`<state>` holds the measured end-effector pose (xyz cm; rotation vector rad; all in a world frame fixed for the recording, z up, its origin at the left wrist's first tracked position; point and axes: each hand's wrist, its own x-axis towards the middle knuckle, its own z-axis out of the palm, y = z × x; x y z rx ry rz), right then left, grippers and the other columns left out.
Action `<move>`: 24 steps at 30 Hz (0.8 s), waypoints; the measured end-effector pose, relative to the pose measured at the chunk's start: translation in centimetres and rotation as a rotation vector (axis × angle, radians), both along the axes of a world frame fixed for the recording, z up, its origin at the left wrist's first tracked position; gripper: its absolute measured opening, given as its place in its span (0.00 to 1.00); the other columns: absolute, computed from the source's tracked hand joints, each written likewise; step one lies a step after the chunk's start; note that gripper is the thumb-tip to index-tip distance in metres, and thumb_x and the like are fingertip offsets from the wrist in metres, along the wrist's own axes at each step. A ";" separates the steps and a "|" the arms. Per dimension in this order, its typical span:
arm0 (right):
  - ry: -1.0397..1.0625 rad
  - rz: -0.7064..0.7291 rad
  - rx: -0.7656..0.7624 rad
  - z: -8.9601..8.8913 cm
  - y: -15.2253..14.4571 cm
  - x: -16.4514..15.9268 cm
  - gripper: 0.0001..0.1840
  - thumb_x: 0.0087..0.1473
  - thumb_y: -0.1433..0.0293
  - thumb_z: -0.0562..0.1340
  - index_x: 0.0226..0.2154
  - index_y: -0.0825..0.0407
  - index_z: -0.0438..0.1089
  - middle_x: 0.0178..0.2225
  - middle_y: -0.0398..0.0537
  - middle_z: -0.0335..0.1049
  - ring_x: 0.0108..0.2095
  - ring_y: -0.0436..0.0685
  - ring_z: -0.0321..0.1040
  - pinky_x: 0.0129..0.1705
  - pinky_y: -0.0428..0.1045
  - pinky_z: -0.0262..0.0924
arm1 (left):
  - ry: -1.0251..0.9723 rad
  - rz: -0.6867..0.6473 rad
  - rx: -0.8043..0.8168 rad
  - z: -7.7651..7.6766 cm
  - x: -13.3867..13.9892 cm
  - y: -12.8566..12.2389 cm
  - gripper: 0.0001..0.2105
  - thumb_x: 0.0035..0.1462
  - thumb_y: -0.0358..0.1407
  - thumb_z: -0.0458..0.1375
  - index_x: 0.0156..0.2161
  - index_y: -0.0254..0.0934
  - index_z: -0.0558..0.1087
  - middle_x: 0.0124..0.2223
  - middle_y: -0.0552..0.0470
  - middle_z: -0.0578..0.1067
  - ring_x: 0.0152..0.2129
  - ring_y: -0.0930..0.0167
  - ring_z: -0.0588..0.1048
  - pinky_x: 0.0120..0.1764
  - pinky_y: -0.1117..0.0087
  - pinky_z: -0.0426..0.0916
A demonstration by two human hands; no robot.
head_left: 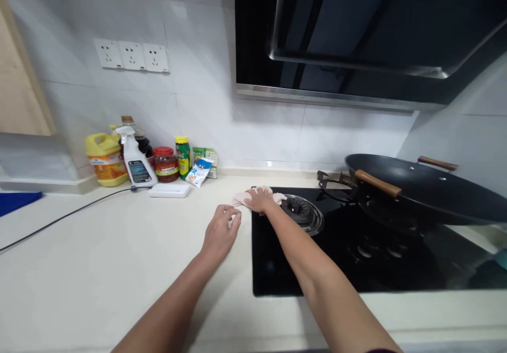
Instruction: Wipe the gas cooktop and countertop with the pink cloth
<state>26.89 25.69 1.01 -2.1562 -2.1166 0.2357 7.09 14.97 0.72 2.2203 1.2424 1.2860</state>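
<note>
Hands apart — right hand (259, 200) clamped over the cloth (240, 199) at the edge of the hob (273, 271), seemingly wiping; left hand (221, 230) empty, loosely curled alongside — next stroke wants flat pressure.

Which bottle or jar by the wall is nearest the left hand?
The green bottle with the yellow cap, rightmost and so closest to the left hand. The red-lidded jar, white spray bottle, dark bottle and yellow jug stand farther left.
</note>
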 end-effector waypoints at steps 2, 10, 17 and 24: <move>-0.007 0.011 0.033 -0.2 -1.8 -0.7 0.32 0.66 0.51 0.46 0.68 0.43 0.51 0.70 0.59 0.46 0.69 0.73 0.43 0.65 0.71 0.36 | -0.032 0.010 -0.013 -0.1 -0.2 0.4 0.13 0.63 0.43 0.52 0.39 0.41 0.77 0.45 0.48 0.73 0.37 0.66 0.76 0.43 0.63 0.72; -0.010 0.122 0.154 -0.2 -11.3 -2.0 0.29 0.67 0.54 0.49 0.66 0.45 0.57 0.65 0.59 0.54 0.64 0.70 0.50 0.63 0.67 0.42 | -0.076 0.057 -0.054 -0.6 -0.7 1.7 0.14 0.61 0.43 0.52 0.38 0.39 0.77 0.43 0.47 0.72 0.36 0.65 0.74 0.47 0.61 0.71; 0.045 0.218 0.203 -0.3 -20.3 -2.9 0.28 0.66 0.54 0.52 0.65 0.41 0.57 0.63 0.58 0.55 0.63 0.71 0.50 0.61 0.70 0.46 | -0.066 0.050 -0.077 -0.6 -0.6 1.6 0.17 0.60 0.46 0.51 0.39 0.37 0.77 0.44 0.46 0.72 0.36 0.65 0.74 0.48 0.62 0.69; 0.036 0.291 0.251 -1.0 -27.3 -3.2 0.27 0.66 0.53 0.53 0.63 0.43 0.60 0.66 0.58 0.52 0.66 0.71 0.46 0.64 0.69 0.45 | -0.041 0.035 -0.083 -0.7 -0.5 1.4 0.16 0.57 0.46 0.53 0.37 0.39 0.77 0.40 0.48 0.73 0.36 0.63 0.74 0.48 0.61 0.70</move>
